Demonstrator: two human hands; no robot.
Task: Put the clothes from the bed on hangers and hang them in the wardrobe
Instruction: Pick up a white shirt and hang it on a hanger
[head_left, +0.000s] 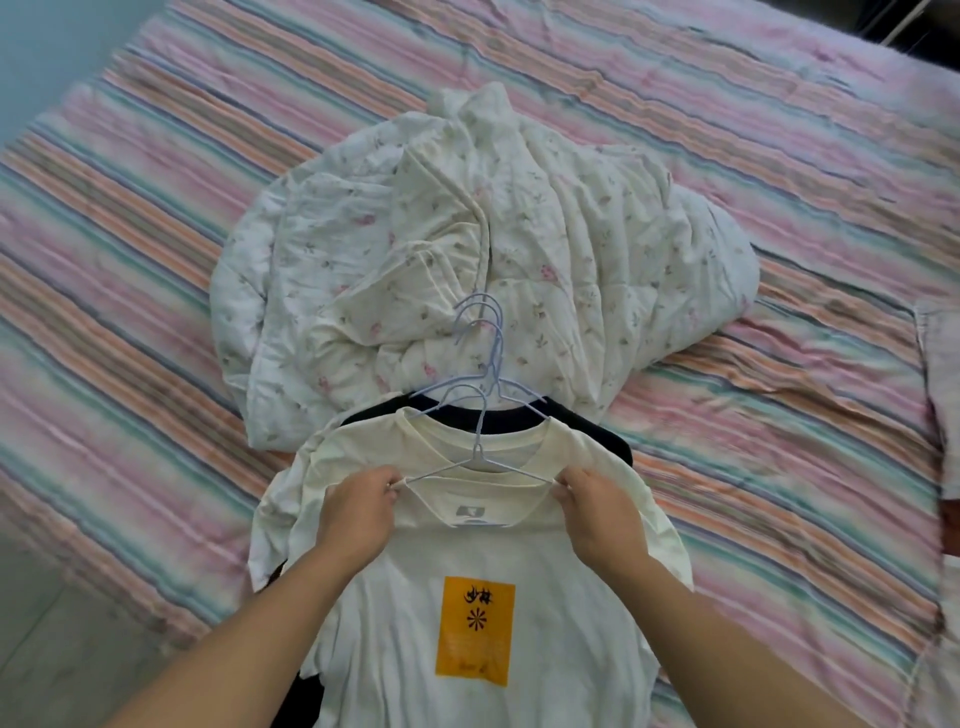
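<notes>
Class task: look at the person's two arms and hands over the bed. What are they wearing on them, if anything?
Nothing shows on either: the left hand and right hand are bare, with no gloves, rings, watch or bracelets visible. Both forearms are uncovered up to the frame's bottom edge; no sleeve appears.

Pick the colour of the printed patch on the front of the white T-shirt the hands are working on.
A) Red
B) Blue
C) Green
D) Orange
D: the T-shirt bears an orange patch with dark marks, below the hanger both hands pinch.
</notes>
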